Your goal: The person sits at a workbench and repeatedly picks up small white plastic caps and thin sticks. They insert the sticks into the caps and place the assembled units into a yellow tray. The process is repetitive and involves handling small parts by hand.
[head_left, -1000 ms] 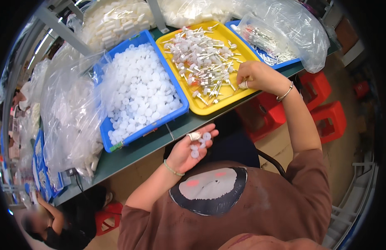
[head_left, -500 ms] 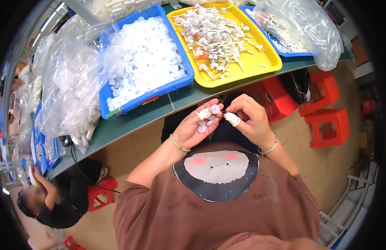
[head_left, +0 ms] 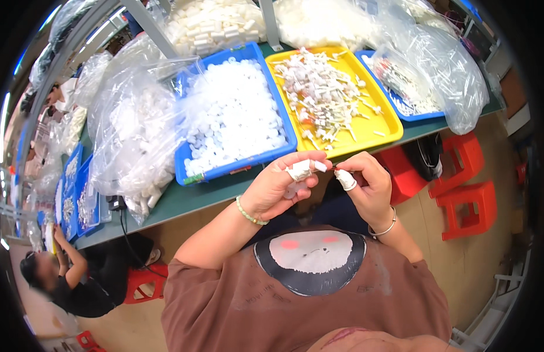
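Observation:
My left hand (head_left: 278, 186) pinches a small white plastic cap (head_left: 320, 166) between thumb and forefinger. More translucent white discs (head_left: 293, 189) lie under its curled fingers, partly hidden. Facing it, my right hand (head_left: 368, 185) closes thumb and forefinger on a thin piece with a reddish end, too small to make out fully, close against the cap. White wrappings cover a finger or thumb of each hand. Just beyond are a blue tray (head_left: 234, 159) heaped with white discs and a yellow tray (head_left: 383, 126) holding white-headed thin sticks.
A second blue tray (head_left: 421, 117) with thin white sticks sits at the right under a clear plastic bag (head_left: 459, 88). Big bags of white parts (head_left: 134, 129) crowd the left. Red stools (head_left: 468, 205) stand at the right. A co-worker (head_left: 78, 287) sits at the far left.
The view has tilted up, showing more of the table's back. My left hand has turned, its fingers curling over the discs, and the cap now lies sideways toward my right hand.

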`<state>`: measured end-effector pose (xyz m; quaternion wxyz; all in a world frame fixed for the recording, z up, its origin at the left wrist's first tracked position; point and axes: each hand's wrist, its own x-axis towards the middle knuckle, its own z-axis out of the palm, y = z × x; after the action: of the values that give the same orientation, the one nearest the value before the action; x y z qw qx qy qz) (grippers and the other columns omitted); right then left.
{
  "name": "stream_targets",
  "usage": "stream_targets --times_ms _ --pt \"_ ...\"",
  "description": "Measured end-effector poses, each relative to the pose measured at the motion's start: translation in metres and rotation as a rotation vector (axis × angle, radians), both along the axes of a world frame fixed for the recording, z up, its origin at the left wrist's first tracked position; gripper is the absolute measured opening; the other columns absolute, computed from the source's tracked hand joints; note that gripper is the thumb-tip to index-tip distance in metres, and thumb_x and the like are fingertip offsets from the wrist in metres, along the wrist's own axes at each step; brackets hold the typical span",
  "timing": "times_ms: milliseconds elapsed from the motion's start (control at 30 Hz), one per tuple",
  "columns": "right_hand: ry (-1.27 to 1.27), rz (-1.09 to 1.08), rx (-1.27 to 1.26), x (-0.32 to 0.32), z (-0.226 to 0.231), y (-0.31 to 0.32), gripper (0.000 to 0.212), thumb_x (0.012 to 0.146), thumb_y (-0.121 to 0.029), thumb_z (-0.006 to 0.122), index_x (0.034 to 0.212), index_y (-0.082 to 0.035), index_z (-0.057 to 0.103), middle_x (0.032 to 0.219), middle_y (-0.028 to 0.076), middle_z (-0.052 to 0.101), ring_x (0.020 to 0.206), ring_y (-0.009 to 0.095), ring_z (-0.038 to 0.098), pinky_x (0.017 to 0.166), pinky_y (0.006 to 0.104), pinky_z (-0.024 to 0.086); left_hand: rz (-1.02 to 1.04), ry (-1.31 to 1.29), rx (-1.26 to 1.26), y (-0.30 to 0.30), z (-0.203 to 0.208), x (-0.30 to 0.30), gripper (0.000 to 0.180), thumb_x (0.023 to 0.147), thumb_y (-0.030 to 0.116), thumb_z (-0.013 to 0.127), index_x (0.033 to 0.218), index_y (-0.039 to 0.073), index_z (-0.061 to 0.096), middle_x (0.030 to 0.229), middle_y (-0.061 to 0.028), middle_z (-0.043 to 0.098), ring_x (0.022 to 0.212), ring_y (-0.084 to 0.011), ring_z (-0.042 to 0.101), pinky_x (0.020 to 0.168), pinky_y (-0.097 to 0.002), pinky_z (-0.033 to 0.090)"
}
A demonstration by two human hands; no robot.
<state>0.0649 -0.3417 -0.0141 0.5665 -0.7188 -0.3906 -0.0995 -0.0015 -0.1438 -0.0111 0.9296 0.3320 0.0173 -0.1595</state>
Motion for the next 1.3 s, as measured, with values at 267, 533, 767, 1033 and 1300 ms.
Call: stream_targets --times_ms 267,533,767,1033,1300 --pt "-0.059 0.014 0.082 0.036 -0.003 0.042 0.011 0.080 -0.005 0.070 0.089 -0.005 0.062 0.080 0.005 0.060 0.055 0.012 0.045 0.049 0.0244 0.035 0.038 -0.051 -0.104 0.021 0.002 0.034 0.014 0.094 0.016 0.056 0.106 0.009 0.057 0.106 -0.0026 0.058 0.063 -0.0013 0.039 0.047 -0.0117 0.033" --pt "-0.451 -0.080 -0.027 0.059 -0.035 0.048 0.026 0.072 -0.007 0.076 0.093 -0.008 0.060 0.080 0.008 0.062 0.067 0.026 0.061 0.057 0.0343 0.048 -0.135 -0.091 -0.042 0.040 0.000 0.044 0.019 0.089 0.021 0.065 0.102 0.009 0.058 0.107 -0.0058 0.056 0.061 -0.0030 0.035 0.043 -0.0108 0.029" --pt "-0.297 -0.116 -0.026 0.072 -0.029 0.064 0.020 0.074 -0.006 0.073 0.090 -0.007 0.061 0.080 0.009 0.062 0.069 0.027 0.062 0.058 0.0340 0.048 -0.190 -0.068 0.024 0.043 0.001 0.049 0.017 0.089 0.019 0.065 0.102 0.009 0.059 0.107 -0.0089 0.057 0.059 -0.0025 0.036 0.042 -0.0108 0.030" --pt "-0.082 -0.136 -0.031 0.086 -0.028 0.079 0.013 0.078 -0.006 0.069 0.088 -0.006 0.061 0.074 0.007 0.057 0.054 0.018 0.051 0.049 0.0293 0.041 -0.255 -0.168 0.150 0.043 -0.003 0.047 0.012 0.087 0.011 0.066 0.096 0.007 0.061 0.106 -0.0117 0.059 0.057 -0.0030 0.043 0.044 -0.0138 0.033" --pt "0.044 0.011 -0.018 0.075 -0.004 0.078 0.011 0.082 -0.007 0.066 0.092 -0.005 0.060 0.087 0.010 0.062 0.057 0.021 0.052 0.053 0.0304 0.042 0.444 -0.307 0.417 0.103 0.030 -0.009 0.021 0.087 0.012 0.065 0.106 0.004 0.060 0.105 -0.0090 0.063 0.061 -0.0020 0.048 0.049 -0.0152 0.037"
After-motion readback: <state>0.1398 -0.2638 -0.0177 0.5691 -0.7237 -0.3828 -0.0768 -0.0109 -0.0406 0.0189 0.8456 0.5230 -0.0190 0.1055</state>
